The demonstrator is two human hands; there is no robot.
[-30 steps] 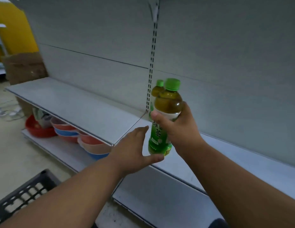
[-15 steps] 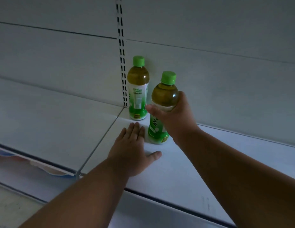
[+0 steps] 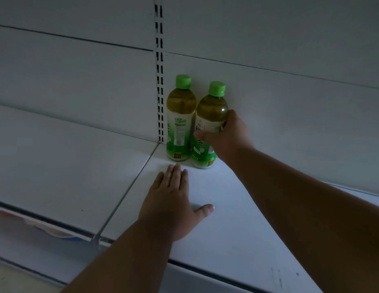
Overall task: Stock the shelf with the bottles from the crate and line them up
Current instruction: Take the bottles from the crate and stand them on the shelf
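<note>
Two green-capped tea bottles stand upright side by side at the back of the white shelf (image 3: 237, 208), against the back panel. The left bottle (image 3: 179, 121) stands free beside the slotted upright. My right hand (image 3: 228, 137) is wrapped around the middle of the right bottle (image 3: 211, 111), whose base rests on the shelf and touches its neighbour. My left hand (image 3: 173, 205) lies flat on the shelf in front of the bottles, fingers together, thumb out, holding nothing. The crate is out of view.
A slotted metal upright (image 3: 160, 81) runs up the back panel just left of the bottles. A seam (image 3: 125, 195) splits the shelf into two boards. Bowls (image 3: 55, 231) peek out on a lower shelf at bottom left.
My right hand has carried the second bottle back and set it beside the first one. My left hand stays flat on the shelf. The view has moved closer.
</note>
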